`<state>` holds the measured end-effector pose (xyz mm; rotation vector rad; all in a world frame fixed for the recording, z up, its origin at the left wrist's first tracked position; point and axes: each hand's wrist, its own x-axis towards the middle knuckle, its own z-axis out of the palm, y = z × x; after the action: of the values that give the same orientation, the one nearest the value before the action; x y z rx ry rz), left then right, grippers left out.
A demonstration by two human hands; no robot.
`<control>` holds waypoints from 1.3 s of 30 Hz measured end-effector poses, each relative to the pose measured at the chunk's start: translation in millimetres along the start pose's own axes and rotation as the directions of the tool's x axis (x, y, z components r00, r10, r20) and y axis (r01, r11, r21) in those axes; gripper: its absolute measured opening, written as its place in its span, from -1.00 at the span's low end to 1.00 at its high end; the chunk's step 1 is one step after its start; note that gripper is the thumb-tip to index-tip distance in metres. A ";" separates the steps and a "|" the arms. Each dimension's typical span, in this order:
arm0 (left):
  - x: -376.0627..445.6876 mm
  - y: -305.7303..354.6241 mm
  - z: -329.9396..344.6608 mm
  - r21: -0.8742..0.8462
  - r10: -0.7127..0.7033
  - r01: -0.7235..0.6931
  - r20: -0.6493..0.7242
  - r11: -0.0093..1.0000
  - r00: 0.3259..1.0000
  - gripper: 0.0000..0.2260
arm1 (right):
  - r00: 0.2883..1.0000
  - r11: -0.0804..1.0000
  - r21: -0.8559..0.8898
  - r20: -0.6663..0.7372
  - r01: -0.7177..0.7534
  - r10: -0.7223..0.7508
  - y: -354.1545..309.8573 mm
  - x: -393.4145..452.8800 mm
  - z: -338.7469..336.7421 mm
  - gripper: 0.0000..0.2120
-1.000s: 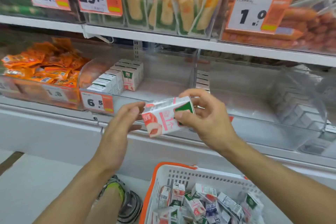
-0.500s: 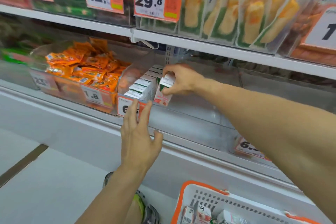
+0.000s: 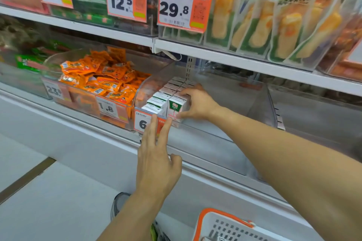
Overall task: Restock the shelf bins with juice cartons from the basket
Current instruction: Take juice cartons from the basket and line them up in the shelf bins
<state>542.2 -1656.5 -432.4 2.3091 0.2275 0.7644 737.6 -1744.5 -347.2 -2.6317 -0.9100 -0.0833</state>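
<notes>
Shelving (image 3: 225,60) is filling the view in two tiers, its upper tier carrying pouches (image 3: 260,23) behind price tags (image 3: 182,9). Below it, a clear bin (image 3: 215,137) is sitting on the lower shelf, with an orange-snack bin (image 3: 101,88) just beside it on the left. At the bottom edge, the white basket (image 3: 221,225) with its orange rim is showing only a corner, where half a second ago several cartons were visible inside it.

The right hand (image 3: 197,103) is reaching into the clear bin, its fingers curled round a juice carton (image 3: 175,108) from the side. That carton is now standing upright at the front of the right row, touching the rows of cartons (image 3: 162,100) already in the bin; half a second ago it was hanging tilted in the hand above the bin floor, and a second ago both hands were holding it in front of the shelf.

The left hand (image 3: 156,160) is hovering in front of the bin's price tag (image 3: 145,122), fingers straight and spread, gripping nothing; it has risen closer to the bin front than before, though whether the fingertips are touching the tag is unclear.
</notes>
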 end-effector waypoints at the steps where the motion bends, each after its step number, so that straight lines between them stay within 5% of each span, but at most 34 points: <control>1: 0.4 0.3 0.1 -0.012 -0.003 0.003 -0.006 1.000 1.000 -0.20 | 1.000 1.000 0.005 -0.017 -0.007 0.007 -2.1 -4.4 -7.0 -0.23; 6: -3.1 10.7 1.1 -0.061 0.000 -0.006 -0.098 0.998 0.995 -0.30 | 0.935 0.979 0.181 -0.355 0.097 -0.027 -24.5 -86.5 -56.2 -0.74; 10: -16.0 34.5 5.3 -0.106 0.064 -0.080 -0.148 0.991 0.987 -0.60 | 0.975 0.949 0.280 -0.203 0.145 -0.089 -20.0 -211.9 -64.5 -0.92; 13: -43.7 50.3 26.9 -0.082 0.049 -0.031 0.231 0.996 0.972 -0.82 | 1.000 0.925 0.378 0.019 -0.029 0.024 15.6 -289.1 -35.3 -0.91; 18: -120.0 51.1 78.2 -0.020 0.052 -0.058 0.775 0.998 0.629 -0.81 | 0.915 0.885 0.332 0.343 -0.328 0.211 90.6 -377.6 45.6 -0.92; 21: -160.5 34.8 97.1 0.122 -0.073 -0.126 0.939 0.985 0.336 -0.63 | 0.767 0.899 0.172 0.599 -0.403 0.229 116.0 -402.6 84.6 -0.95; 23: -181.1 23.8 105.2 0.205 -0.165 -0.185 0.963 0.961 0.214 -0.52 | 0.691 0.903 0.101 0.681 -0.418 0.243 121.7 -415.2 105.4 -0.90; 25: -196.0 17.7 108.8 0.248 -0.205 -0.215 0.957 0.944 0.205 -0.45 | 0.631 0.902 0.055 0.733 -0.428 0.255 122.2 -425.3 124.6 -0.74; 29: -205.9 8.6 112.7 0.327 -0.202 -0.371 0.919 0.869 0.338 -0.44 | 0.591 0.890 0.049 0.764 -0.454 0.259 116.7 -435.7 154.7 -0.53; 33: -206.3 9.3 119.8 0.350 -0.239 -0.411 0.924 0.842 0.297 -0.37 | 0.582 0.857 0.028 0.745 -0.514 0.325 126.5 -448.3 170.4 -0.59; 36: -205.1 6.4 130.3 0.415 -0.300 -0.386 0.897 0.824 0.324 -0.37 | 0.493 0.833 -0.019 0.799 -0.553 0.345 137.8 -467.1 172.0 -0.59; 39: -200.8 10.7 137.3 0.460 -0.354 -0.404 0.882 0.791 0.310 -0.59 | 0.473 0.839 0.012 0.830 -0.544 0.295 138.7 -483.5 167.0 -0.41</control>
<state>458.6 -1812.5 -599.6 2.9395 -0.1746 -1.0150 429.4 -2071.7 -627.9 -2.4704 -0.3621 1.3901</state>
